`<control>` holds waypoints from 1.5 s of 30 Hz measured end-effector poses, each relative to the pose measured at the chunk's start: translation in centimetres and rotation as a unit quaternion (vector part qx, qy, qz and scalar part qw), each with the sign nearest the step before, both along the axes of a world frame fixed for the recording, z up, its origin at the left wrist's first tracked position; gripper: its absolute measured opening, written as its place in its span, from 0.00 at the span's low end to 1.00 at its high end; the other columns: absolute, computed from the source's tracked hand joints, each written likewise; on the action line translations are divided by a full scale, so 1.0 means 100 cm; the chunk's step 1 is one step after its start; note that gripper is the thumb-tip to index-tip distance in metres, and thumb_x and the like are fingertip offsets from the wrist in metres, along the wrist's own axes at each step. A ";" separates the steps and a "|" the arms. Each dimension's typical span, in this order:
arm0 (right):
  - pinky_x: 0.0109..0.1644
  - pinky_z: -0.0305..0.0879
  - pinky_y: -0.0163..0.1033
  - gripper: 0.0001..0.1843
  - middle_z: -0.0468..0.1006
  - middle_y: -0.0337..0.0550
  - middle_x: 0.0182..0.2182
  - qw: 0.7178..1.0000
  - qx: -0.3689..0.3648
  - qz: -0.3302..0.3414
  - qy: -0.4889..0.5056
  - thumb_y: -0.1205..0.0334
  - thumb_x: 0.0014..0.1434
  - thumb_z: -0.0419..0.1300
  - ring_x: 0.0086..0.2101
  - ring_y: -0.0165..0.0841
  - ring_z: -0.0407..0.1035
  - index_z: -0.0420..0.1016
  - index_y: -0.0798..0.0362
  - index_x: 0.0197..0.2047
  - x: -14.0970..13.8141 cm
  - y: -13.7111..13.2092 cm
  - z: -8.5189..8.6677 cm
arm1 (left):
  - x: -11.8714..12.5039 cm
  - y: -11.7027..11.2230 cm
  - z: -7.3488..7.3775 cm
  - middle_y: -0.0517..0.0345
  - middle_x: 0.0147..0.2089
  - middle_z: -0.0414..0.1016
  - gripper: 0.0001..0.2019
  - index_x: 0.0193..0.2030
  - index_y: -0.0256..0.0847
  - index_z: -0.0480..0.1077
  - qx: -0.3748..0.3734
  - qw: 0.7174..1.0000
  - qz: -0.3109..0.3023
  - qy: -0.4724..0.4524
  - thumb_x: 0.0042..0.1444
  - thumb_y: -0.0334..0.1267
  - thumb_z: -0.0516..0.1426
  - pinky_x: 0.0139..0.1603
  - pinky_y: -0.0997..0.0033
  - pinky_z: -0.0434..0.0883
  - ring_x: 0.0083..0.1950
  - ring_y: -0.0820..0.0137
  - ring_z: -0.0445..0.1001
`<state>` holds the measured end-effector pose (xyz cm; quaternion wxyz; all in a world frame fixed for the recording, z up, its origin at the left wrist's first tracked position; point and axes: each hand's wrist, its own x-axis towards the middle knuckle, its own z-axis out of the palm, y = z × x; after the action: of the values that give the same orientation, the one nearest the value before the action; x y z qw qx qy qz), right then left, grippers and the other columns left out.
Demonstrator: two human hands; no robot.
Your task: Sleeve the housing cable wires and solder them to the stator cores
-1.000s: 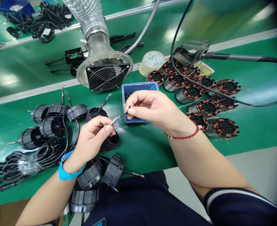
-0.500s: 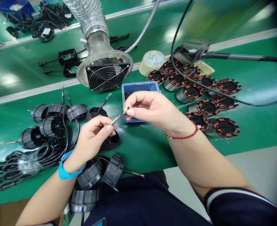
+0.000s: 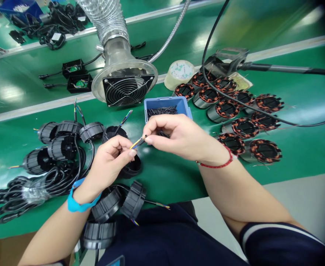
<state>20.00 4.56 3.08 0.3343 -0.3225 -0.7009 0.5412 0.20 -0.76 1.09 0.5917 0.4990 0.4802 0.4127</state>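
Though thin, wires (image 3: 136, 143) between both hands (image 3: 111, 157) (image 3: 179, 135)

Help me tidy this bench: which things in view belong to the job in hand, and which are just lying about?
Probably in the job:
thin yellow and blue wires, in the left hand
small slender black piece, in the right hand
blue rectangular plastic bin

Apparently lying about:
pale translucent tape roll
black rectangular open boxes
perhaps the silver, copper-wound cylinders

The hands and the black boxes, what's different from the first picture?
The right hand, pinching a small black piece, moved down and toward the left hand. The black boxes slid left in the view. Nothing was visibly let go. The left hand still grips the colored wires; the blue bin stayed put.
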 end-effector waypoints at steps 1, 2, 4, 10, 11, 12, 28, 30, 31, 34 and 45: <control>0.32 0.63 0.31 0.02 0.74 0.37 0.27 1.000 0.016 0.008 -0.006 0.69 0.56 0.60 0.28 0.25 0.65 0.72 0.56 0.30 0.000 0.000 0.000 | 0.000 0.000 0.000 0.65 0.25 0.72 0.05 0.31 0.39 0.71 -0.001 1.000 0.004 -0.003 0.54 0.35 0.63 0.29 0.81 0.66 0.26 0.79 0.68; 0.32 0.63 0.31 0.02 0.75 0.37 0.27 1.000 0.025 0.016 -0.007 0.68 0.56 0.60 0.28 0.25 0.66 0.73 0.56 0.31 0.000 0.000 0.000 | 0.000 0.000 0.000 0.64 0.24 0.72 0.05 0.31 0.39 0.71 -0.001 1.000 0.008 -0.005 0.54 0.35 0.63 0.29 0.81 0.66 0.26 0.79 0.68; 0.31 0.63 0.32 0.03 0.75 0.38 0.28 1.000 0.022 0.005 0.001 0.66 0.56 0.61 0.28 0.26 0.66 0.73 0.56 0.31 0.002 0.000 0.000 | 0.000 0.000 -0.001 0.63 0.25 0.72 0.06 0.31 0.39 0.71 -0.003 1.000 0.016 -0.004 0.54 0.36 0.63 0.29 0.80 0.67 0.26 0.78 0.68; 0.32 0.66 0.34 0.03 0.75 0.38 0.28 0.995 0.030 -0.093 0.006 0.66 0.56 0.61 0.27 0.27 0.66 0.72 0.53 0.29 0.005 0.000 0.003 | 0.000 -0.001 -0.002 0.62 0.25 0.72 0.07 0.31 0.39 0.72 0.001 1.000 0.016 0.018 0.53 0.40 0.64 0.29 0.77 0.67 0.26 0.76 0.69; 0.32 0.66 0.34 0.03 0.75 0.38 0.28 0.995 0.046 -0.090 0.001 0.67 0.55 0.61 0.27 0.27 0.66 0.72 0.53 0.29 0.005 -0.001 0.003 | -0.001 -0.001 -0.002 0.62 0.25 0.72 0.07 0.32 0.39 0.72 0.002 1.000 0.014 0.020 0.53 0.40 0.64 0.29 0.77 0.67 0.26 0.76 0.69; 0.33 0.66 0.34 0.03 0.75 0.38 0.28 0.994 0.061 -0.086 -0.004 0.68 0.55 0.61 0.27 0.27 0.66 0.72 0.53 0.30 0.005 -0.001 0.003 | -0.001 -0.001 -0.002 0.62 0.25 0.72 0.07 0.32 0.39 0.72 0.003 1.000 0.012 0.022 0.54 0.40 0.64 0.29 0.77 0.67 0.26 0.76 0.69; 0.38 0.67 0.37 0.05 0.77 0.40 0.29 0.969 0.240 -0.044 -0.032 0.68 0.59 0.58 0.31 0.30 0.70 0.73 0.52 0.32 0.000 -0.003 -0.002 | 0.001 0.001 -0.001 0.62 0.25 0.72 0.06 0.32 0.39 0.72 0.003 1.000 0.002 0.011 0.55 0.38 0.63 0.29 0.78 0.67 0.27 0.76 0.68; 0.37 0.67 0.35 0.05 0.77 0.40 0.30 0.975 0.219 -0.028 -0.033 0.69 0.59 0.58 0.31 0.29 0.69 0.74 0.53 0.32 0.000 -0.002 -0.004 | 0.001 0.001 -0.003 0.62 0.26 0.73 0.07 0.32 0.39 0.72 0.004 1.000 0.013 0.000 0.57 0.40 0.62 0.31 0.77 0.68 0.28 0.76 0.70; 0.37 0.67 0.35 0.04 0.77 0.40 0.30 0.980 0.193 -0.020 -0.032 0.68 0.59 0.58 0.31 0.28 0.69 0.74 0.54 0.33 0.000 -0.001 -0.005 | 0.001 0.000 -0.003 0.61 0.26 0.73 0.08 0.32 0.39 0.72 0.004 1.000 0.018 -0.005 0.57 0.41 0.61 0.31 0.77 0.68 0.28 0.75 0.70; 0.38 0.67 0.35 0.03 0.78 0.40 0.31 0.995 0.102 -0.011 -0.001 0.66 0.58 0.61 0.32 0.29 0.70 0.75 0.54 0.33 -0.001 0.002 -0.007 | 0.000 0.000 -0.004 0.62 0.27 0.73 0.07 0.32 0.40 0.72 0.004 1.000 0.020 -0.014 0.58 0.40 0.61 0.32 0.77 0.68 0.28 0.75 0.70; 0.35 0.68 0.32 0.08 0.76 0.38 0.30 0.985 -0.083 -0.050 0.144 0.61 0.55 0.66 0.31 0.26 0.71 0.73 0.55 0.36 -0.015 0.000 -0.013 | -0.001 -0.001 -0.002 0.62 0.25 0.71 0.08 0.31 0.39 0.72 0.004 1.000 0.004 0.003 0.58 0.40 0.60 0.31 0.76 0.66 0.27 0.75 0.68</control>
<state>18.54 4.53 1.74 0.4306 -0.3026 -0.5814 0.6205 0.12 -0.83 0.91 0.5861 0.5008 0.4825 0.4158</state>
